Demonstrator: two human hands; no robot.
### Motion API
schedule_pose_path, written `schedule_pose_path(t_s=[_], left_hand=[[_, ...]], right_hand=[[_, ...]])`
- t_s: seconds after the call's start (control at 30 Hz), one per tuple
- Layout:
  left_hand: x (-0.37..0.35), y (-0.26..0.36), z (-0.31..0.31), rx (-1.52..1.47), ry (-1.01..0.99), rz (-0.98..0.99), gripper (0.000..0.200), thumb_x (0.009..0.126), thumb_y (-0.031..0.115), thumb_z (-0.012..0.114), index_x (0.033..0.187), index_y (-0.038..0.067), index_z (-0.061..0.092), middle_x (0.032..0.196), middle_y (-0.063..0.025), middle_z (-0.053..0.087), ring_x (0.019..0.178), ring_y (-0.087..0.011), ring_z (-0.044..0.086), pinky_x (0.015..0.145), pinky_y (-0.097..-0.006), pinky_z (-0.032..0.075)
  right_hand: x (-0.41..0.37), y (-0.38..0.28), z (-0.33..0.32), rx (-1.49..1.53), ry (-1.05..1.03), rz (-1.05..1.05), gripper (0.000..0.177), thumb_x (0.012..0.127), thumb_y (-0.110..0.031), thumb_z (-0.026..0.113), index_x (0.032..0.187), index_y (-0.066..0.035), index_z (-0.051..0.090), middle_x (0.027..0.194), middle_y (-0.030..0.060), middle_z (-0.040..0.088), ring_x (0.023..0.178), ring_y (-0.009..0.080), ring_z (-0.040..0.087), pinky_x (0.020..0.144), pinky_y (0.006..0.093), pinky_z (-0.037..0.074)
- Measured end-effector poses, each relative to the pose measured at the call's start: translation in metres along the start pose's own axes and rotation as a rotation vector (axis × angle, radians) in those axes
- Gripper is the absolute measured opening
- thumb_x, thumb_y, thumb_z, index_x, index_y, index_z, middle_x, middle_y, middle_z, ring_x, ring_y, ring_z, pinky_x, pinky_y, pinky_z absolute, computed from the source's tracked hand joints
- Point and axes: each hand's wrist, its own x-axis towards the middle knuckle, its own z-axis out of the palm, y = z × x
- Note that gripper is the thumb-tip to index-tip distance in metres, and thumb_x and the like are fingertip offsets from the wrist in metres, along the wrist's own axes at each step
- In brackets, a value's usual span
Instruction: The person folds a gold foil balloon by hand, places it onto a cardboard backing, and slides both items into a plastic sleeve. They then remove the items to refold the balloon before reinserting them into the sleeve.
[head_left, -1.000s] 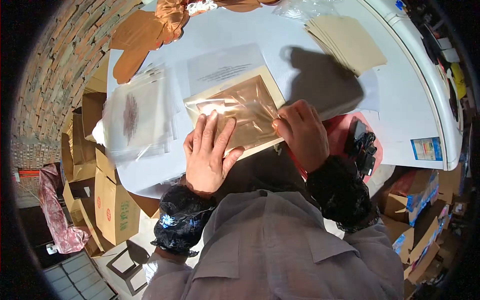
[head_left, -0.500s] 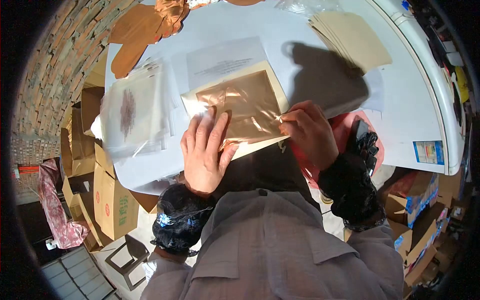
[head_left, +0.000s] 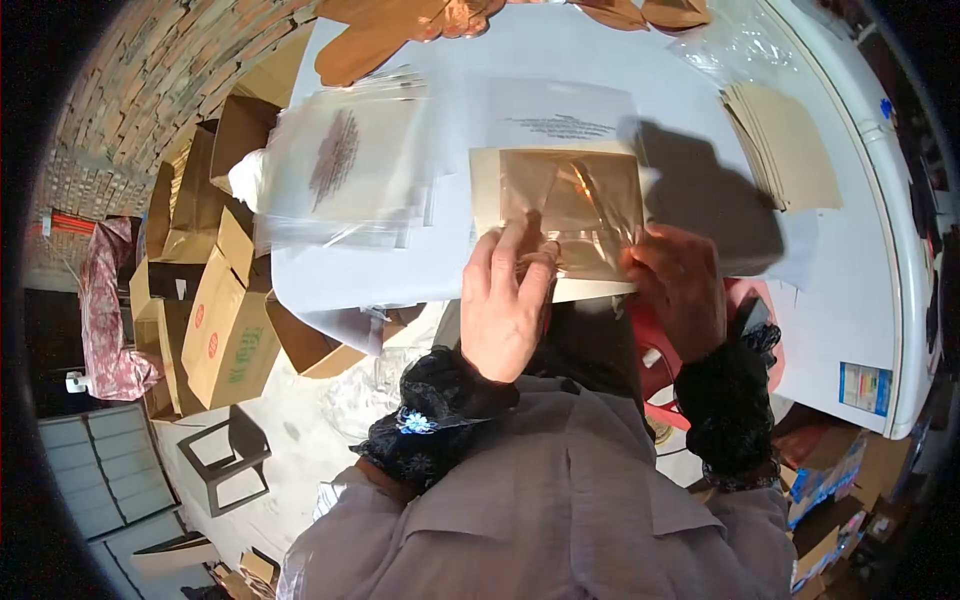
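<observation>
A shiny copper-coloured foil piece (head_left: 575, 205), folded roughly square, lies over a cream card (head_left: 487, 190) at the table's front edge. My left hand (head_left: 505, 300) rests on the foil's lower left part, its fingers bent and slightly apart. At the lower right corner my right hand (head_left: 685, 280) has its fingers pinched together on the foil's edge; this hand is blurred by motion and partly in shadow. Just behind the card lies a clear plastic bag with printed text (head_left: 560, 110).
Left on the white table (head_left: 455, 265) is a stack of clear printed bags (head_left: 345, 165). Cream cards (head_left: 785, 145) are fanned out at right. Copper-coloured foil shapes (head_left: 375, 40) lie along the back. Cardboard boxes (head_left: 230, 315) and a dark stool (head_left: 225, 465) stand on the floor at left.
The view has shifted, so the table's things appear farther right. The card and foil have turned to lie straighter. My left fingers have bent more; my right hand stays at the lower right corner.
</observation>
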Motion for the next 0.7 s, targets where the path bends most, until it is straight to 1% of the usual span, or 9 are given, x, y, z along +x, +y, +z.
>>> schedule_pose_path(t_s=[0.03, 0.13, 0.17, 0.3, 0.5, 0.53, 0.6, 0.67, 0.7], left_hand=[[0.001, -0.003, -0.004, 0.008, -0.061, 0.023, 0.035, 0.081, 0.012, 0.071, 0.116, 0.014, 0.063, 0.133, -0.0171, 0.050, 0.122, -0.0366, 0.047, 0.100, -0.0447, 0.041], [0.010, -0.012, -0.013, 0.069, -0.133, 0.098, 0.030, 0.085, 0.015, 0.066, 0.115, 0.011, 0.062, 0.138, -0.0188, 0.047, 0.127, -0.0395, 0.044, 0.104, -0.0487, 0.036], [0.010, -0.020, -0.007, -0.029, -0.176, 0.092, 0.033, 0.088, 0.019, 0.062, 0.119, 0.008, 0.059, 0.139, -0.0195, 0.046, 0.129, -0.0413, 0.042, 0.105, -0.0502, 0.034], [0.018, -0.027, -0.014, -0.112, -0.197, 0.087, 0.047, 0.087, 0.024, 0.063, 0.128, 0.006, 0.051, 0.137, -0.0214, 0.045, 0.126, -0.0404, 0.044, 0.103, -0.0478, 0.035], [0.050, -0.049, -0.031, -0.208, -0.333, 0.090, 0.038, 0.089, 0.023, 0.062, 0.120, 0.003, 0.057, 0.132, -0.0209, 0.044, 0.117, -0.0391, 0.046, 0.099, -0.0472, 0.038], [0.059, -0.056, -0.031, -0.245, -0.272, 0.037, 0.031, 0.091, 0.020, 0.059, 0.116, 0.001, 0.060, 0.131, -0.0229, 0.044, 0.116, -0.0406, 0.047, 0.099, -0.0458, 0.040], [0.078, -0.078, -0.017, -0.251, -0.146, 0.082, 0.031, 0.092, 0.016, 0.057, 0.118, 0.000, 0.059, 0.130, -0.0230, 0.046, 0.114, -0.0413, 0.049, 0.099, -0.0448, 0.041], [0.090, -0.089, -0.013, -0.161, -0.210, 0.139, 0.032, 0.093, 0.013, 0.053, 0.123, 0.001, 0.057, 0.128, -0.0205, 0.049, 0.113, -0.0407, 0.051, 0.100, -0.0446, 0.041], [0.095, -0.097, -0.006, -0.087, -0.168, 0.233, 0.034, 0.087, 0.012, 0.057, 0.121, 0.006, 0.057, 0.125, -0.0159, 0.051, 0.109, -0.0398, 0.050, 0.093, -0.0451, 0.043]], right_hand=[[0.002, 0.002, -0.002, 0.019, -0.002, -0.059, 0.026, 0.079, -0.019, 0.072, 0.102, -0.011, 0.062, 0.120, 0.0088, 0.059, 0.114, 0.0321, 0.054, 0.092, 0.0441, 0.047], [0.005, 0.012, 0.002, 0.010, -0.070, -0.116, 0.032, 0.078, -0.022, 0.074, 0.106, -0.011, 0.060, 0.130, 0.0094, 0.056, 0.125, 0.0329, 0.050, 0.100, 0.0460, 0.044], [0.005, 0.015, 0.002, 0.013, -0.086, -0.123, 0.033, 0.079, -0.023, 0.074, 0.106, -0.011, 0.060, 0.131, 0.0095, 0.056, 0.125, 0.0330, 0.049, 0.101, 0.0462, 0.043], [0.005, 0.021, 0.003, 0.017, -0.133, -0.145, 0.037, 0.079, -0.026, 0.074, 0.109, -0.010, 0.058, 0.134, 0.0095, 0.053, 0.128, 0.0331, 0.047, 0.104, 0.0469, 0.041], [0.006, 0.025, -0.002, 0.028, -0.195, -0.180, 0.051, 0.077, -0.036, 0.075, 0.116, -0.011, 0.054, 0.139, 0.0099, 0.048, 0.132, 0.0336, 0.043, 0.106, 0.0483, 0.039], [0.006, 0.024, -0.002, 0.035, -0.199, -0.187, 0.054, 0.076, -0.038, 0.075, 0.117, -0.011, 0.053, 0.139, 0.0101, 0.048, 0.132, 0.0338, 0.043, 0.106, 0.0486, 0.039], [0.004, 0.027, -0.001, 0.015, -0.206, -0.198, 0.058, 0.075, -0.042, 0.074, 0.118, -0.011, 0.052, 0.139, 0.0104, 0.047, 0.132, 0.0343, 0.042, 0.106, 0.0491, 0.038], [0.005, 0.028, 0.001, -0.007, -0.201, -0.214, 0.060, 0.074, -0.043, 0.073, 0.119, -0.011, 0.051, 0.140, 0.0108, 0.047, 0.132, 0.0348, 0.042, 0.107, 0.0496, 0.038], [0.005, 0.027, 0.002, -0.018, -0.196, -0.218, 0.060, 0.074, -0.044, 0.073, 0.119, -0.011, 0.050, 0.140, 0.0111, 0.047, 0.132, 0.0350, 0.042, 0.107, 0.0499, 0.037]])
